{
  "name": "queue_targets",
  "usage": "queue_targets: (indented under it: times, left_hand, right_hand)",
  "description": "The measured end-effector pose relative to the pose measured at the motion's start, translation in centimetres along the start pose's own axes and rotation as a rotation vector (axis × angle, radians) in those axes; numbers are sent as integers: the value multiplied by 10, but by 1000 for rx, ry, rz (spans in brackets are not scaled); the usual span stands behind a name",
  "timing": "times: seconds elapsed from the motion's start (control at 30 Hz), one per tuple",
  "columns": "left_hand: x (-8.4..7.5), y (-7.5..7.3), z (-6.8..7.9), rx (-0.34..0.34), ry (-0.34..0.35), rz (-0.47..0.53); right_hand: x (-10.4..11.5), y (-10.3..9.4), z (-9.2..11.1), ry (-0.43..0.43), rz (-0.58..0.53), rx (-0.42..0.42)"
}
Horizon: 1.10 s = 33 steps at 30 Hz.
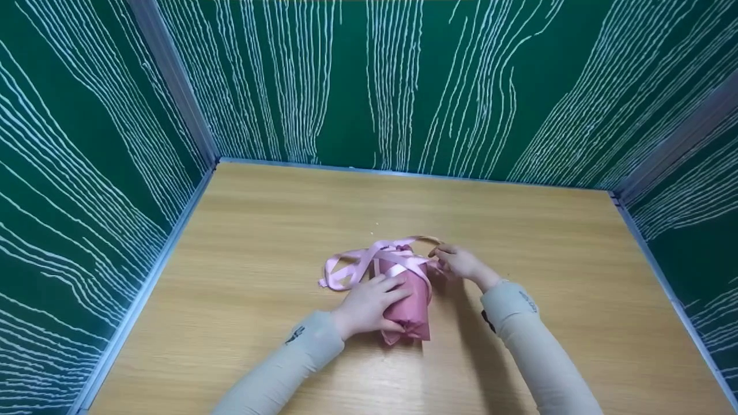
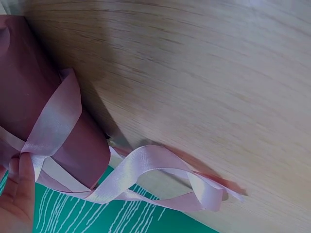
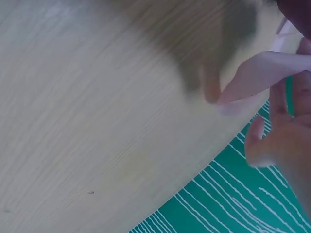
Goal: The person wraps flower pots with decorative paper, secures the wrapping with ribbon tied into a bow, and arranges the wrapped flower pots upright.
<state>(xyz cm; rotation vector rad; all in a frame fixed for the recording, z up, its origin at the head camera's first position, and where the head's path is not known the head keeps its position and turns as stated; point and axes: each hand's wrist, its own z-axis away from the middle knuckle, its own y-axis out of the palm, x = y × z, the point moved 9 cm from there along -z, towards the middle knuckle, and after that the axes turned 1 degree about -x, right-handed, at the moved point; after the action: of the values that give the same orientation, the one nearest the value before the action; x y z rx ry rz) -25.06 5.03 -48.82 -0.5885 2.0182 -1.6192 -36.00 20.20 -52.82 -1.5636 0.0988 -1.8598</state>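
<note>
A cylinder-shaped package (image 1: 412, 300) wrapped in dusky pink paper lies on the table, its near end folded and crumpled. Pale pink satin ribbon (image 1: 412, 262) crosses over its far part, with loops spreading to the left. My left hand (image 1: 369, 304) grips the package from the left, fingers over the top and thumb by the near end; in the left wrist view its fingertips (image 2: 23, 182) lie at the ribbon crossing. Right of the far end, my right hand (image 1: 464, 264) holds a stretch of ribbon with bent fingers; that ribbon (image 3: 269, 73) passes across the fingers in the right wrist view.
The wooden table (image 1: 259, 230) is bordered by green panels (image 1: 346, 86) with wavy white lines at the back and both sides. A loose ribbon loop (image 2: 160, 160) lies on the table beyond the package's far end.
</note>
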Motion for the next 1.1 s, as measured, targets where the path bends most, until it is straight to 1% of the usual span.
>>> queue_targets:
  times: [0.1, 0.2, 0.3, 0.37, 0.47, 0.6, 0.7, 0.8, 0.9, 1.0, 1.1]
  left_hand:
    - [0, -1, 1, 0, 2, -1]
    - [0, -1, 1, 0, 3, -4]
    - [0, 0, 1, -2, 4, -7]
    - [0, 0, 1, -2, 5, -8]
    - [0, 0, 1, -4, 4, -8]
    - [0, 0, 0, 1, -2, -4]
    - [1, 2, 0, 7, -6, -2]
    - [2, 3, 0, 5, -7, 2]
    - [2, 3, 0, -14, 0, -4]
    - [1, 1, 0, -28, 5, -15]
    - [2, 1, 0, -21, 1, -17]
  right_hand:
    - [2, 0, 5, 16, 47, 52]
    - [3, 4, 10, 26, 137, 140]
    - [7, 12, 15, -7, 217, 229]
    - [11, 18, 18, -47, 242, 274]
    - [15, 25, 20, -86, 214, 308]
    - [17, 31, 21, -134, 186, 316]
    - [16, 35, 21, -152, 164, 327]
    - [15, 39, 23, -161, 91, 364]
    - [12, 41, 25, -158, -20, 397]
    - [6, 40, 25, -147, -122, 394]
    - [2, 39, 24, -127, -191, 388]
